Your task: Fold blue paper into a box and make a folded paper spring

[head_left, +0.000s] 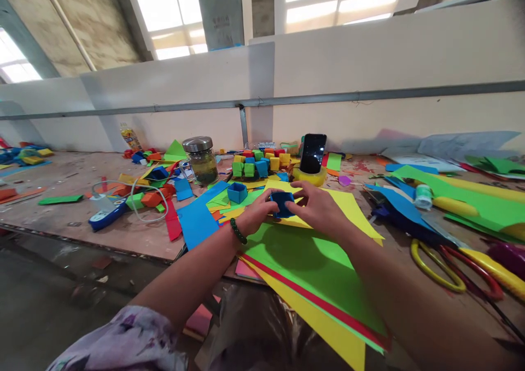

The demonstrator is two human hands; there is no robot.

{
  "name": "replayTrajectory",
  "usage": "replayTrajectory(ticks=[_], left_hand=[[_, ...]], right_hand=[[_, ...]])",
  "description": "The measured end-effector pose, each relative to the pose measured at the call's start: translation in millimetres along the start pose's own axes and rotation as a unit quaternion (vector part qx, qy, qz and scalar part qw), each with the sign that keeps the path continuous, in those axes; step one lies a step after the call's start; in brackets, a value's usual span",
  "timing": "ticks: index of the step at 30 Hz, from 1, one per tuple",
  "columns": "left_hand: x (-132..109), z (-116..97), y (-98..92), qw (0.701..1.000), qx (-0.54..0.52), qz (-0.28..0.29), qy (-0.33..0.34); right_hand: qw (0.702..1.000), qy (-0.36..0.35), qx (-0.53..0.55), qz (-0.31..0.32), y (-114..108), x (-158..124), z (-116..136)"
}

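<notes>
Left hand (pixel 259 210) and right hand (pixel 318 207) grip a small blue paper box (pixel 282 204) between them, thumbs at its opposite sides, with what looks like its hollow side turned towards the wearer. How the fingertips sit behind the paper is hidden. Light, even pressure from both sides would probably serve best here (thin paper creases where nobody wants it), with the thumbs working along the edges and into the corners so the walls stand square.

Just beyond the left hand sits a second blue box (pixel 237 193), a handy shape to compare against. Further out, beyond both hands, a cluster of small paper boxes (pixel 261 167) stands between a glass jar (pixel 200 160) and a phone (pixel 313 155) propped in a yellow roll (pixel 309 178). Below the hands, nearer the wearer, lies a green sheet (pixel 311 267), giving a flat place to rest the wrists if steadiness is needed. Yellow-handled scissors (pixel 452 283) lie well right of the right hand.
</notes>
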State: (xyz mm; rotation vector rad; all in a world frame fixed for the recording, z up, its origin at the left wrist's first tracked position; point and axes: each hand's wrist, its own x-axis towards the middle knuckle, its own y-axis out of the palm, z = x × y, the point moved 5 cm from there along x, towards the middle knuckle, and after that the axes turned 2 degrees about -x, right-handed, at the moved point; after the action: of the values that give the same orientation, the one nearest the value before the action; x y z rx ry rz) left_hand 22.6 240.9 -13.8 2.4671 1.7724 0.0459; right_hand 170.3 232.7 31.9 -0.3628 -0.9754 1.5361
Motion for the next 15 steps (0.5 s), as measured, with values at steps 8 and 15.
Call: replayTrajectory(ticks=[8, 15], left_hand=[[10, -4, -9.0, 0.951, 0.271, -0.099, 0.113], [17, 3, -12.7, 0.954, 0.277, -0.091, 0.073]], right_hand=[[0.992, -0.021, -0.123, 0.016, 15, -5, 13], [0.991, -0.015, -0.121, 0.050, 25, -3, 5]])
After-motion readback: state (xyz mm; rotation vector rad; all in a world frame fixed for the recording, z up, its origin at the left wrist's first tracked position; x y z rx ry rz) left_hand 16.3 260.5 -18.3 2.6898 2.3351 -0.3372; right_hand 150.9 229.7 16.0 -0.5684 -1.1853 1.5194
